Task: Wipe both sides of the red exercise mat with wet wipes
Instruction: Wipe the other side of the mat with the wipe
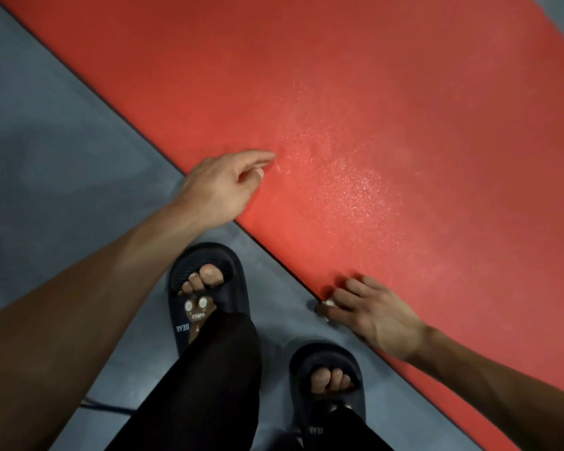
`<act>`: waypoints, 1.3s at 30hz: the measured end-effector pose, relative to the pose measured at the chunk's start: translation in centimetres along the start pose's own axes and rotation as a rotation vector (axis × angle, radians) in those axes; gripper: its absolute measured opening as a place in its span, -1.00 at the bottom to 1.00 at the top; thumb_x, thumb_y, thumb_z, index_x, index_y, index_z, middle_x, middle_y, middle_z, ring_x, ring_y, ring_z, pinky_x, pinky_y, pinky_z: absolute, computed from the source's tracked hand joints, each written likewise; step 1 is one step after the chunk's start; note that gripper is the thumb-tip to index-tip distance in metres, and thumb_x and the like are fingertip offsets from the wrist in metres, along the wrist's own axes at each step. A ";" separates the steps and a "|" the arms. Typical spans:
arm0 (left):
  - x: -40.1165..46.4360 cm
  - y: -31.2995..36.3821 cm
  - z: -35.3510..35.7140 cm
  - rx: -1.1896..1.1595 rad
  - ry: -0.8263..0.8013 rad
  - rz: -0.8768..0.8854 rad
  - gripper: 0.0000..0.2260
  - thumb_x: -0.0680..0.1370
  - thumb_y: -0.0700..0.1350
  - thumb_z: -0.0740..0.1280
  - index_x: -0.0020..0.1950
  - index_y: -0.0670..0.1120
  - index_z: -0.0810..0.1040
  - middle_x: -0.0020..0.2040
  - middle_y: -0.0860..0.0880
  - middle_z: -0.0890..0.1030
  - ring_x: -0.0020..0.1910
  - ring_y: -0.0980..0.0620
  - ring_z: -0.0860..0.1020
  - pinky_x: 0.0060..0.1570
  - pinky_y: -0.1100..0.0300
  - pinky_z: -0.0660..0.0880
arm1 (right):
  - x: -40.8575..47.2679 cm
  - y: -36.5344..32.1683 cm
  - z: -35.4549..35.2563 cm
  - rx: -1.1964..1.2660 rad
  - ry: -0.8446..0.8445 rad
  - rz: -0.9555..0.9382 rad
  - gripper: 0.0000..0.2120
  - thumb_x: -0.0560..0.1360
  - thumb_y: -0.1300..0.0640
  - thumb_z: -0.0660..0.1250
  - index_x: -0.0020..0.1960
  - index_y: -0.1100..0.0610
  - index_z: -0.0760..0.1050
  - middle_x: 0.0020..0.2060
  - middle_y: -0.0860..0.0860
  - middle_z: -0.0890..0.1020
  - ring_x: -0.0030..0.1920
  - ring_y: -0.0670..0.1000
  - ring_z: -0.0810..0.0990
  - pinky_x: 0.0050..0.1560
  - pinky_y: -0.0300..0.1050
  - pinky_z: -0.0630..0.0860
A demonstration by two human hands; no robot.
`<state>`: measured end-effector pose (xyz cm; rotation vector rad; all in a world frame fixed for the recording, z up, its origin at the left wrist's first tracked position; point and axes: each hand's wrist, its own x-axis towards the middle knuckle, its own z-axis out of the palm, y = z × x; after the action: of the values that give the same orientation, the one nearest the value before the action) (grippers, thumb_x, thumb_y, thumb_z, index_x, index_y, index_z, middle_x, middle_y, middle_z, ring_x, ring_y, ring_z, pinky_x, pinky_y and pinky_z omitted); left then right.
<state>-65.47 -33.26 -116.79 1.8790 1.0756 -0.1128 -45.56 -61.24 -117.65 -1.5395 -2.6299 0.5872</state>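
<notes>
Our right hand (372, 315) sits at the near edge of the red exercise mat (388, 125), fingers curled round a scrunched white wet wipe (328, 303) right where mat meets floor; our left hand (223, 183) reaches over the same edge, forefinger straight out, the rest loosely bent, holding nothing; the mat lies flat and diagonal on the grey floor (46, 131), its grainy foam glistening wet in the middle; our dark slides (205, 288) and black trousers (215, 385) stand just beside it; a thin black cable (105, 407) trails behind.
</notes>
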 end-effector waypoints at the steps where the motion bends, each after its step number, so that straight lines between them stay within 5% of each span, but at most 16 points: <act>1: -0.1 0.0 0.0 0.000 0.002 0.004 -0.65 0.69 0.05 0.20 0.48 0.22 0.47 0.37 0.30 0.56 0.38 0.31 0.48 0.47 0.12 0.39 | 1.6 0.2 0.1 -0.020 0.027 -0.027 -0.69 0.68 0.07 0.14 0.30 -0.01 0.58 0.08 -0.03 0.53 0.05 0.05 0.46 0.11 -0.07 0.32; 4: -0.5 0.2 -0.1 -0.089 0.021 0.033 -0.60 0.65 0.10 0.18 0.49 0.18 0.46 0.36 0.25 0.58 0.36 0.32 0.50 0.46 0.07 0.42 | 9.4 1.6 0.0 -0.040 0.145 -0.041 -0.69 0.69 0.05 0.12 0.26 0.00 0.60 -0.01 -0.01 0.57 0.00 0.08 0.44 0.02 0.00 0.37; 10: -2.9 -0.1 -0.4 -0.241 0.275 -0.017 -0.63 0.69 -0.11 0.19 0.48 0.11 0.50 0.37 0.19 0.58 0.37 0.32 0.48 0.47 0.10 0.41 | 22.3 3.0 -2.4 0.070 0.302 0.102 -0.73 0.51 0.13 0.18 -0.09 0.13 0.67 -0.15 0.12 0.63 -0.18 0.20 0.54 -0.24 0.06 0.38; 17: -4.9 -0.8 1.4 -0.154 0.168 0.039 -0.62 0.68 0.07 0.15 0.50 0.19 0.46 0.33 0.23 0.60 0.30 0.14 0.59 0.38 -0.04 0.49 | 5.8 -1.1 1.4 0.158 0.222 0.290 -0.63 0.66 0.07 0.22 0.46 0.00 0.47 -0.03 0.01 0.55 -0.05 0.06 0.42 -0.08 -0.01 0.35; 21: -4.9 1.0 3.4 -0.014 0.159 0.105 -0.65 0.71 -0.07 0.21 0.48 0.16 0.51 0.31 0.25 0.53 0.29 0.20 0.50 0.29 0.22 0.39 | -1.3 -1.4 1.7 0.140 0.186 0.488 -0.66 0.66 0.04 0.15 0.41 -0.02 0.41 -0.10 -0.02 0.52 -0.11 0.06 0.43 -0.10 -0.03 0.32; 25: -4.1 2.3 4.7 0.118 0.075 0.253 -0.66 0.71 -0.13 0.19 0.46 0.04 0.54 0.34 0.20 0.53 0.39 0.15 0.45 0.38 0.44 0.20 | -2.4 2.2 1.2 0.160 0.346 0.869 -0.74 0.68 0.04 0.18 0.32 0.02 0.49 -0.03 0.01 0.60 -0.12 0.14 0.49 -0.11 0.08 0.41; 30: -3.3 2.7 4.8 0.217 -0.032 0.385 -0.63 0.67 -0.11 0.17 0.45 0.02 0.55 0.40 0.15 0.54 0.43 0.08 0.46 0.48 0.22 0.28 | -3.0 -2.6 2.9 0.103 0.269 0.622 -0.74 0.69 -0.03 0.19 0.24 0.05 0.56 -0.08 -0.01 0.56 -0.14 0.10 0.48 -0.15 0.01 0.35; 34: -3.0 2.8 4.7 0.284 -0.086 0.428 -0.63 0.67 -0.14 0.18 0.45 -0.01 0.56 0.42 0.11 0.54 0.45 0.06 0.45 0.50 0.29 0.20 | -3.8 -0.9 2.5 0.064 0.251 0.565 -0.76 0.69 -0.03 0.14 0.20 0.02 0.52 -0.14 -0.03 0.52 -0.14 0.07 0.44 -0.14 -0.04 0.28; 39: -1.7 3.0 4.5 0.438 -0.190 0.611 -0.61 0.66 -0.10 0.18 0.46 -0.03 0.55 0.45 0.05 0.53 0.44 -0.04 0.46 0.49 0.04 0.33 | -4.8 6.9 0.4 0.045 0.393 0.984 -0.70 0.70 -0.06 0.13 0.23 0.07 0.54 -0.06 0.03 0.60 -0.11 0.16 0.49 -0.09 0.07 0.37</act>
<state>-62.86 -38.29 -116.44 2.4538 0.3270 -0.1775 -37.51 -62.40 -119.58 -2.5480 -1.4529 0.2889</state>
